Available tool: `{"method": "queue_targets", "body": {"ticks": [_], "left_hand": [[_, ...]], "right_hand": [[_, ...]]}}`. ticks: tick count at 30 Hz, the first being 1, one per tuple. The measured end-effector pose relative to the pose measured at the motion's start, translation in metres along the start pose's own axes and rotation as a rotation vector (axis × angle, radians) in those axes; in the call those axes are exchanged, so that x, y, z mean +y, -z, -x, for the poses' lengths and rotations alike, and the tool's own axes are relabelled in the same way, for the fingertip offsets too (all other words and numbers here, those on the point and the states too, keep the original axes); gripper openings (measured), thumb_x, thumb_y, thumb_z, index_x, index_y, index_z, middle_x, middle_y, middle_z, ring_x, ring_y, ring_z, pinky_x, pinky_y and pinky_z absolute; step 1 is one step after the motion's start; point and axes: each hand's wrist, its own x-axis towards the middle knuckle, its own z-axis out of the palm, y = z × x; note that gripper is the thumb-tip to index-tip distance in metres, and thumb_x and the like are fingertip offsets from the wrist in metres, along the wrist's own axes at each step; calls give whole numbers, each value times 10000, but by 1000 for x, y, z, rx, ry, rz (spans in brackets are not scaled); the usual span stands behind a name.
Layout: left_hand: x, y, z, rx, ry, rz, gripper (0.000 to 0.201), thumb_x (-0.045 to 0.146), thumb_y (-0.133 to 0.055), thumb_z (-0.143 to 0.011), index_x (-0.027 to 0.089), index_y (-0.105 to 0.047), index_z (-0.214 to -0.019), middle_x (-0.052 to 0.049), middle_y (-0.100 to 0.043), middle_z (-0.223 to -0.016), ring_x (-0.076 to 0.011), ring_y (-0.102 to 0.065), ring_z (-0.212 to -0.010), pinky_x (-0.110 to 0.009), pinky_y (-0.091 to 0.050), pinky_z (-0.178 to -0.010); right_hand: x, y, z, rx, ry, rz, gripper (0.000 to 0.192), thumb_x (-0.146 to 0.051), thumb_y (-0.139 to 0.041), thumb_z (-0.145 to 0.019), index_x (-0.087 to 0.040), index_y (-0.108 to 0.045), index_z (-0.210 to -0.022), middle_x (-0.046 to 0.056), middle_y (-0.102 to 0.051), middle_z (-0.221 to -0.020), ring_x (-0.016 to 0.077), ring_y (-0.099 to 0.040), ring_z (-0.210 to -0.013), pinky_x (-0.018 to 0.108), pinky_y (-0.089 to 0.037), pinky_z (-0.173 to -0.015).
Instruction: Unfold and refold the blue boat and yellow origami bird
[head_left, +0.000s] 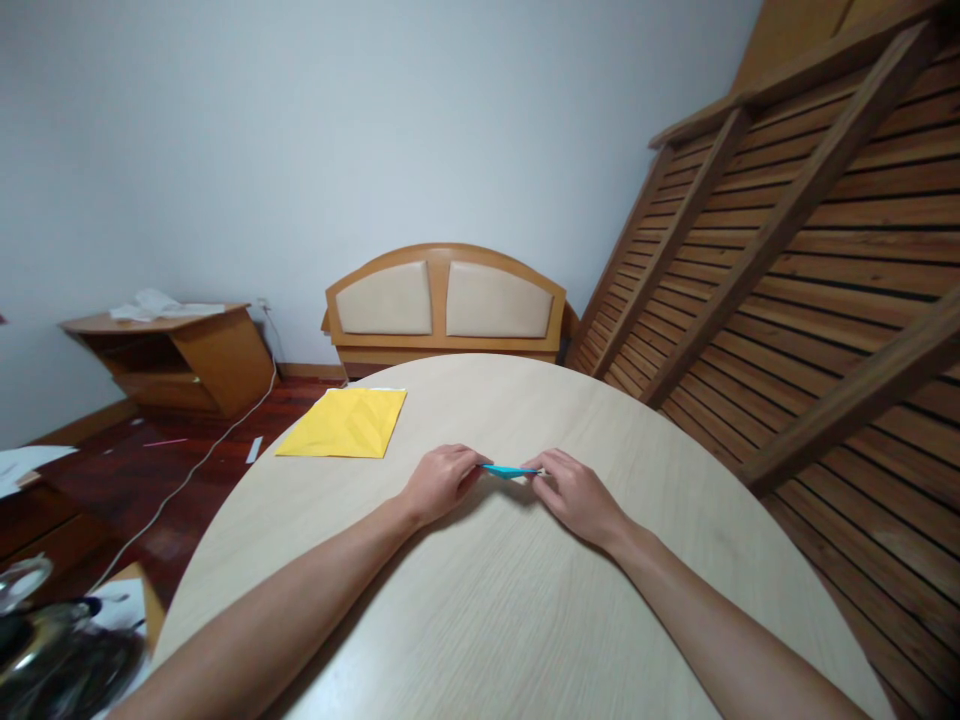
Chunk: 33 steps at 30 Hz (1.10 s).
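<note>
My left hand [448,483] and right hand [576,495] each pinch an end of a small blue folded piece [508,471], grips narrow. It sits between them, over the pale round desk [465,620]; whether it touches the top, I cannot tell. Beyond my left hand, a yellow sheet [345,422] lies flat. Right of both hands, a tilted slatted frame [840,260]. Farthest ahead, a padded headboard [444,340].

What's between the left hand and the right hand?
In the head view, a thin turquoise piece, apparently paper, spans the gap, its ends held by the left hand and right hand.
</note>
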Motion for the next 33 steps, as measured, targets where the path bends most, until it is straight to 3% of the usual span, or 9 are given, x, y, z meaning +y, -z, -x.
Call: {"method": "queue_targets", "body": {"ticks": [4,9,15,23,33], "left_hand": [[2,1,1,5,-33,-32,209,198,-434,-985,169,-634,-1038,-73,-712,-872,-180,-663,-775,-306,-527,-718],[4,2,1,10,-56,10,226,162,-417,-980,173,-615,-1090,-64,-682,-844,-165,-636,-761,-281,-505,-702],[2,4,2,-40,-100,90,378,86,-408,-949,192,-593,-1262,-58,-659,-857,-169,-601,-796,-277,-495,-722],[-2,2,5,-85,-119,121,618,-20,-413,-841,253,-544,-1380,-71,-658,-1002,-181,-592,-876,-287,-498,-761],[7,8,4,-149,-111,130,526,141,-400,-881,194,-547,-1384,-107,-642,-1063,-210,-603,-937,-340,-515,-843]], "right_hand": [[-2,1,1,2,-17,-100,181,-165,-489,-929,-202,-663,-966,46,-691,-907,193,-638,-853,323,-490,-767],[-3,0,1,18,-26,-309,277,-183,-488,-937,-235,-685,-1125,44,-735,-1055,197,-670,-966,347,-522,-863],[2,-5,1,15,-32,-486,349,-177,-503,-896,-248,-720,-1160,53,-758,-1019,194,-700,-907,361,-558,-840],[1,-4,-1,-15,-14,-527,357,-168,-491,-912,-253,-719,-1173,60,-749,-1014,195,-690,-945,351,-553,-838],[-2,-2,0,-29,-53,-513,342,-216,-529,-931,-243,-683,-1235,87,-721,-1156,225,-658,-1072,419,-509,-961]]}}
